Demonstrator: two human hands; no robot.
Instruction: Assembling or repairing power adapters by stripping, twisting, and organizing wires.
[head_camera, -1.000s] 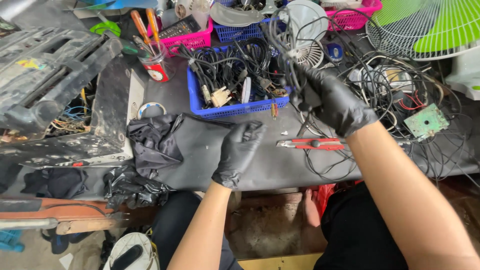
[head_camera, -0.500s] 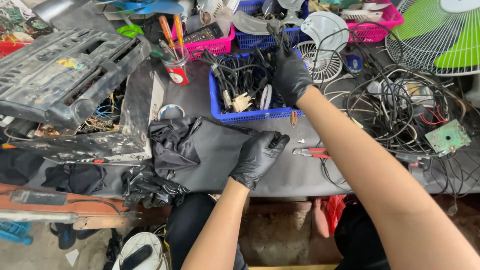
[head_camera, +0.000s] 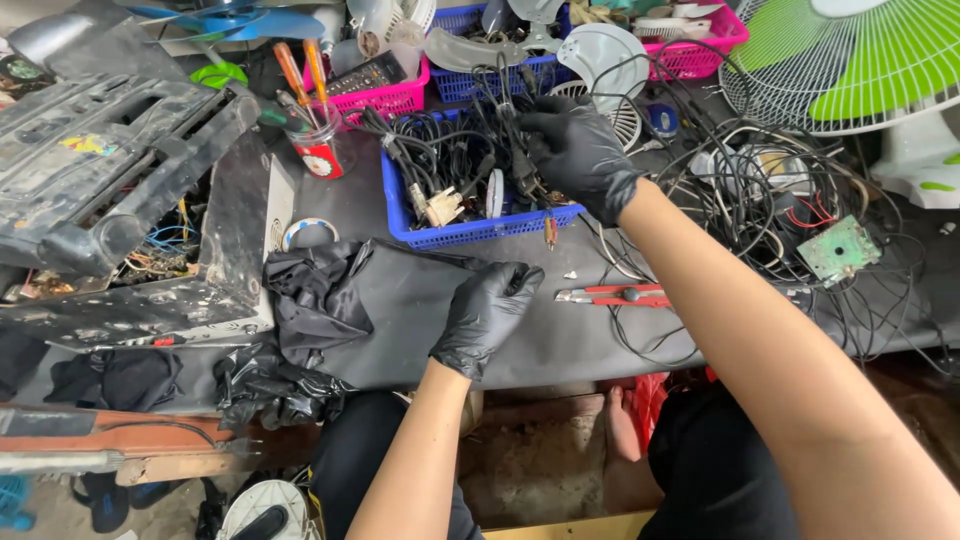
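Both my hands wear black gloves. My right hand (head_camera: 578, 152) reaches over the blue basket (head_camera: 470, 232), which is full of black cables and plugs, and its fingers are closed around a bundle of black cables (head_camera: 508, 120) above the basket. My left hand (head_camera: 484, 314) rests on the dark table top near the front edge, fingers curled, holding nothing, just right of a crumpled black cloth (head_camera: 318, 296). A red-handled utility knife (head_camera: 612, 295) lies on the table between my two arms.
A dismantled black appliance (head_camera: 110, 170) with exposed wires fills the left. A red cup of screwdrivers (head_camera: 316, 145), pink baskets (head_camera: 385, 97), a tape roll (head_camera: 310, 234), loose wires with a green circuit board (head_camera: 840, 250) and a green fan (head_camera: 850, 60) crowd the table.
My right hand moved from the right side of the table to the blue basket and now grips cables over it. My left hand stayed on the table.
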